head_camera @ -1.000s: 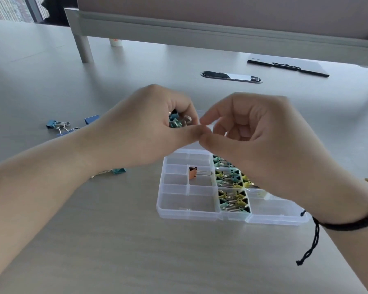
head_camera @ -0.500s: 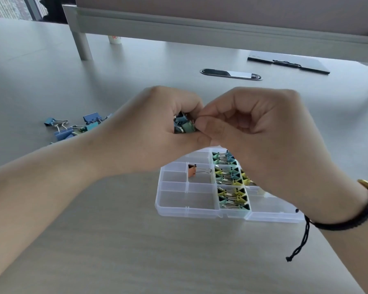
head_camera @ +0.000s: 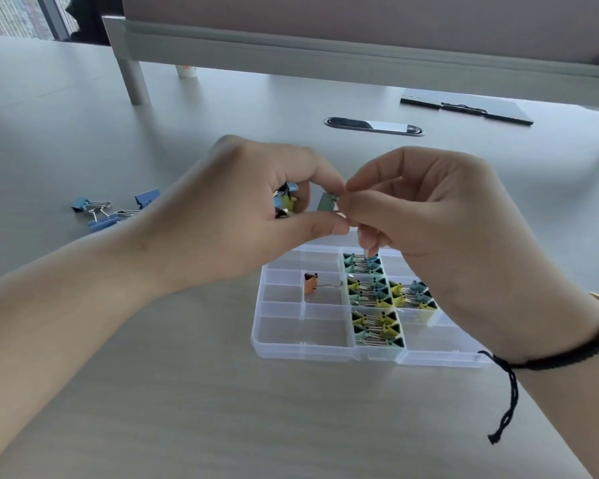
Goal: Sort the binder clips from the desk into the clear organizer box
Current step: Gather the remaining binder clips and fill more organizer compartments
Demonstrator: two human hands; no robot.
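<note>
Above the clear organizer box (head_camera: 305,347), the left hand (head_camera: 229,216) cups a bunch of binder clips (head_camera: 286,202), its grip curled round them. The right hand (head_camera: 426,216) pinches one green clip (head_camera: 326,202). Blue clips (head_camera: 111,209) lie on the surface (head_camera: 187,409).

We see the clear organizer box (head_camera: 325,344) lying flat and open on the table, right of the frame's centre. One orange clip (head_camera: 311,283) lies alone in a middle compartment, wire handles pointing right. Four compartments to its right are packed with green, yellow and blue clips (head_camera: 376,324). At mid-left of the frame a loose group of blue clips (head_camera: 113,209) lies on the table. Above the box, we hold a small bunch of clips (head_camera: 286,203) and a single green clip (head_camera: 326,202) just right of it.
</note>
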